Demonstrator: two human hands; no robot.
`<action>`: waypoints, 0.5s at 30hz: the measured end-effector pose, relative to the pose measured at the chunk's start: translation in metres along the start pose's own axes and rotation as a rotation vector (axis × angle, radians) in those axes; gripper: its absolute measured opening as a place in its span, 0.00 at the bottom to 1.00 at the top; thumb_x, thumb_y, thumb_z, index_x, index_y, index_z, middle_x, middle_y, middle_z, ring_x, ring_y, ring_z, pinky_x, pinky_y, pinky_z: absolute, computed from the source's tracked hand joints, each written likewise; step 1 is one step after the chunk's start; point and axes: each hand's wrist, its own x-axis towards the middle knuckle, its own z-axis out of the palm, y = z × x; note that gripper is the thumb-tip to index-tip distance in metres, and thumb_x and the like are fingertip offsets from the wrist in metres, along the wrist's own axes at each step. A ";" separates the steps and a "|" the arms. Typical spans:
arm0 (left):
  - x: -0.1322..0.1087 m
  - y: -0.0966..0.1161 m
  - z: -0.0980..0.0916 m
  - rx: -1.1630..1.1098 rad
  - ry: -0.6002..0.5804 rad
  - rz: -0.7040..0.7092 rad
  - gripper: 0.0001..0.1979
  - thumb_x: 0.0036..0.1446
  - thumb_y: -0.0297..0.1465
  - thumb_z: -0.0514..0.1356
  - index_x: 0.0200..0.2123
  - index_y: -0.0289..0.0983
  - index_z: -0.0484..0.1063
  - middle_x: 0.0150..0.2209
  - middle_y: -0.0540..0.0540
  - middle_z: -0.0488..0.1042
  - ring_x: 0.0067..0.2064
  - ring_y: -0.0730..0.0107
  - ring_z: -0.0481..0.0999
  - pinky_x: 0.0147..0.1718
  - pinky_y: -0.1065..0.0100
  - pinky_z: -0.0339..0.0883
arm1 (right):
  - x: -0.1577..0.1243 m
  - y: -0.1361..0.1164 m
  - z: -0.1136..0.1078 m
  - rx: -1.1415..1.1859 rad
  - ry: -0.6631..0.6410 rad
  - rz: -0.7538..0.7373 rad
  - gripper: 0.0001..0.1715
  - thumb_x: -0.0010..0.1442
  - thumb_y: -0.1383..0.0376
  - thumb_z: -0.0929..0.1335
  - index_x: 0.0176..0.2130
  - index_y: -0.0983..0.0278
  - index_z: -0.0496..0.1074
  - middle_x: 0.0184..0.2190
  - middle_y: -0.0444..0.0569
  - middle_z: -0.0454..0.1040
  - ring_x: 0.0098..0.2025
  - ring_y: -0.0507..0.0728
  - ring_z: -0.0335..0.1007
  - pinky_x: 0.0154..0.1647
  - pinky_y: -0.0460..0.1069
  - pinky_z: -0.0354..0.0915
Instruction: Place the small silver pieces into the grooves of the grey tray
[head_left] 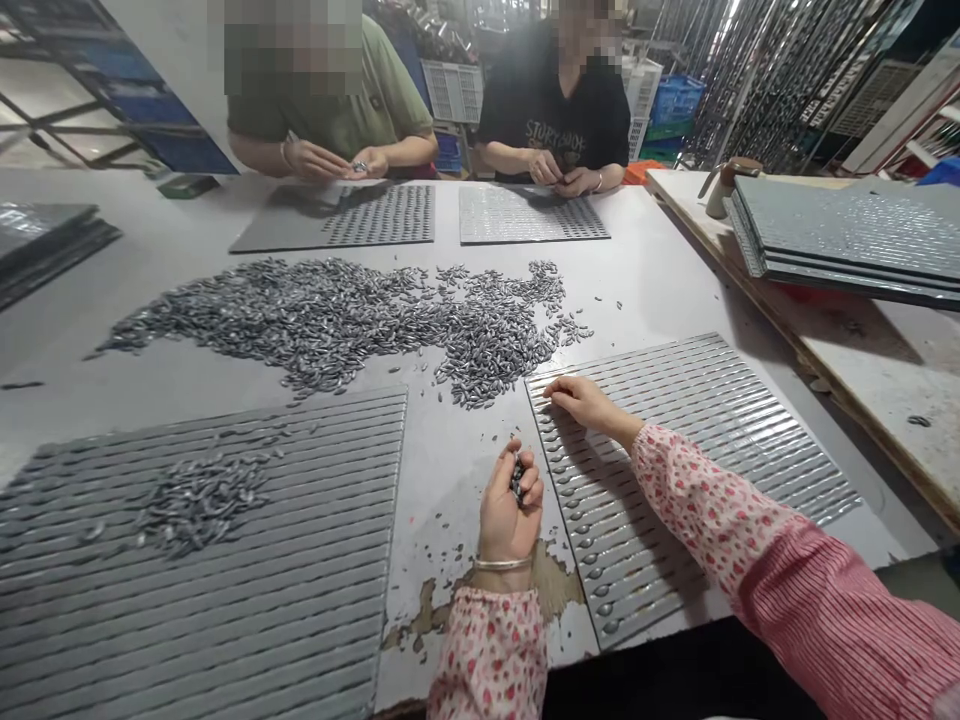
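My left hand (511,500) is closed around a small clutch of dark metal pieces (517,478), resting on the table just left of a grey grooved tray (750,420). My right hand (581,400) lies on that tray's upper left corner, fingertips pinched at a groove; whether it holds a piece I cannot tell. The tray's left columns hold several seated pieces (585,540). A wide heap of loose metal pieces (337,320) spreads across the table just beyond both hands.
A second grooved tray (300,600) with a small scatter of pieces lies at my left. Two people sit opposite, each handling pieces over their own trays (352,215) (529,213). Stacked trays (847,235) rest on a side bench at right. Chipped paint marks the near table edge.
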 end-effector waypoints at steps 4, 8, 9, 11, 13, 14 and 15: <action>0.000 -0.002 -0.001 0.015 -0.005 -0.009 0.05 0.59 0.24 0.53 0.33 0.33 0.68 0.28 0.49 0.66 0.19 0.85 0.58 0.14 0.82 0.53 | 0.007 -0.002 0.000 -0.145 -0.042 -0.084 0.04 0.54 0.69 0.69 0.34 0.67 0.73 0.24 0.41 0.70 0.26 0.49 0.61 0.29 0.44 0.54; 0.001 -0.003 0.000 0.041 0.004 0.012 0.00 0.55 0.24 0.58 0.32 0.33 0.68 0.29 0.48 0.69 0.21 0.84 0.60 0.15 0.82 0.56 | 0.013 -0.007 0.004 -0.324 -0.072 -0.121 0.04 0.56 0.69 0.68 0.32 0.66 0.75 0.23 0.42 0.71 0.26 0.49 0.62 0.29 0.44 0.52; 0.001 -0.003 -0.001 0.047 0.009 0.020 0.02 0.54 0.24 0.60 0.32 0.33 0.69 0.29 0.48 0.69 0.22 0.84 0.61 0.16 0.82 0.56 | 0.015 -0.006 0.005 -0.368 -0.079 -0.132 0.04 0.57 0.68 0.68 0.32 0.66 0.75 0.24 0.43 0.71 0.26 0.49 0.62 0.29 0.44 0.52; 0.002 -0.004 -0.001 0.060 0.019 0.030 0.04 0.52 0.25 0.62 0.33 0.33 0.70 0.29 0.48 0.69 0.23 0.84 0.63 0.17 0.82 0.58 | 0.019 -0.004 0.007 -0.447 -0.089 -0.149 0.04 0.57 0.68 0.68 0.31 0.65 0.75 0.25 0.44 0.72 0.28 0.51 0.63 0.30 0.44 0.53; 0.002 -0.004 -0.002 0.075 0.022 0.036 0.06 0.51 0.25 0.63 0.34 0.33 0.70 0.28 0.49 0.69 0.23 0.84 0.64 0.18 0.83 0.58 | 0.022 -0.002 0.009 -0.495 -0.086 -0.156 0.04 0.57 0.68 0.68 0.31 0.65 0.75 0.26 0.46 0.72 0.30 0.52 0.64 0.32 0.45 0.54; 0.002 -0.004 -0.003 0.082 0.020 0.039 0.07 0.50 0.26 0.63 0.35 0.33 0.70 0.27 0.50 0.68 0.23 0.84 0.64 0.17 0.83 0.58 | 0.022 -0.001 0.009 -0.505 -0.078 -0.155 0.04 0.56 0.68 0.69 0.31 0.65 0.75 0.27 0.46 0.73 0.31 0.53 0.65 0.33 0.45 0.55; 0.001 -0.004 -0.003 0.087 0.015 0.042 0.08 0.50 0.26 0.63 0.35 0.33 0.70 0.27 0.50 0.68 0.22 0.84 0.64 0.16 0.83 0.57 | 0.022 -0.001 0.010 -0.511 -0.070 -0.153 0.03 0.56 0.68 0.69 0.31 0.66 0.74 0.28 0.47 0.73 0.32 0.53 0.65 0.34 0.46 0.55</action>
